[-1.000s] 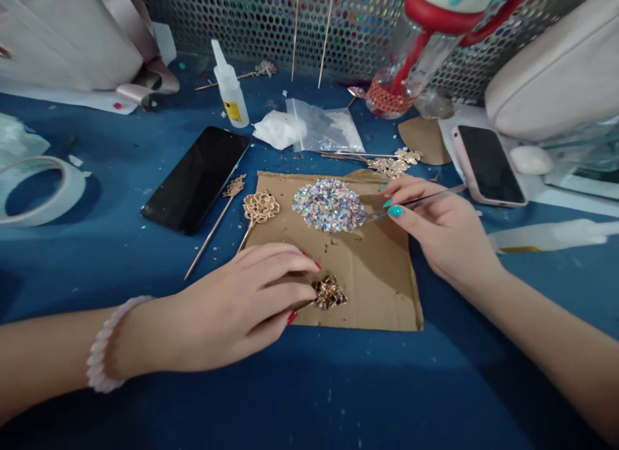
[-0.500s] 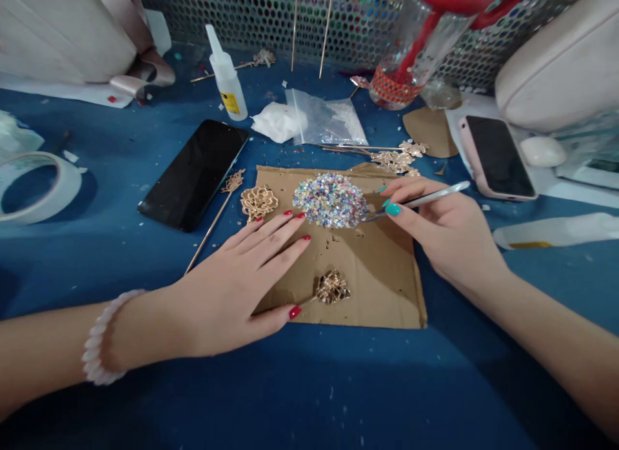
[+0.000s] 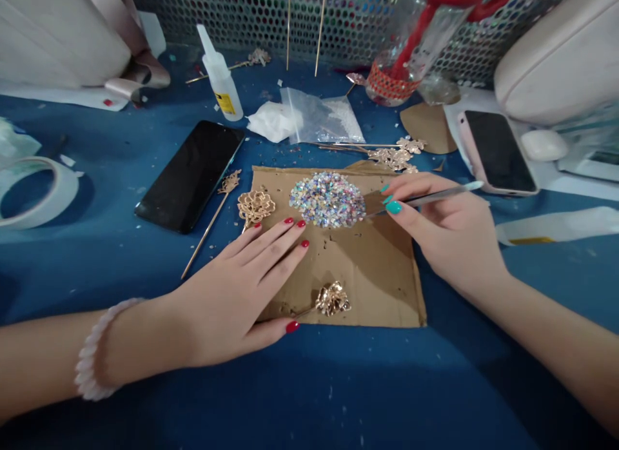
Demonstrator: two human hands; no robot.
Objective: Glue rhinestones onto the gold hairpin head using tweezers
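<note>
My left hand lies flat with its fingers stretched out over the left part of a cardboard sheet. Its thumb is beside the thin stem of a gold metal flower, and the stem runs under the palm. Slim silver tweezers are pinched between the thumb and fingers of my right hand. Their tip is at the right edge of a pile of shiny iridescent rhinestones on the cardboard. Whether the tip holds a stone is too small to tell. Another gold openwork flower rests near my left fingertips.
Left of the cardboard are a black phone, a gold stem and a tape roll. Behind stand a glue bottle, a zip bag and more gold flowers. A pink phone lies right.
My left hand and the gold flower by its thumb have shifted slightly toward me, and the flower has turned a little. The tweezers stay by the pile, their handle tilted slightly differently. The view shifted slightly.
</note>
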